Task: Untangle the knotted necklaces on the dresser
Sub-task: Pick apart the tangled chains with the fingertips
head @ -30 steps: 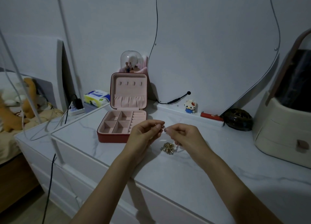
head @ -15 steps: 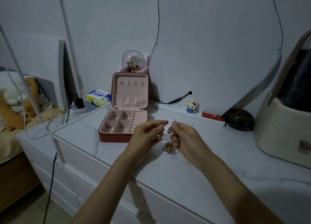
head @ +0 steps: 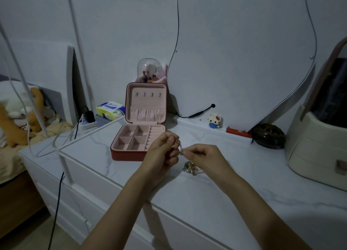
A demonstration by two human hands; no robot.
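Note:
Both my hands hover over the white marble dresser top (head: 216,197), fingertips almost meeting. My left hand (head: 162,151) pinches the upper end of a thin silver necklace chain (head: 179,146). My right hand (head: 203,156) pinches the same chain just below, fingers curled. Under my right hand a small knotted clump of gold and silver necklaces (head: 191,168) rests on the dresser; the chain runs down toward it. Part of the clump is hidden by my right hand.
A red jewelry box (head: 139,137) with pink lining stands open just left of my hands. Behind are a mirror (head: 244,52), a small block figure (head: 215,120), a red bar (head: 237,132), a dark round case (head: 268,136) and a cream organizer (head: 317,146) at right. Cables hang at left.
My hands have come closer together and shifted a little to the right; the left hand's pinch has risen above the right hand's. The clump stays on the dresser.

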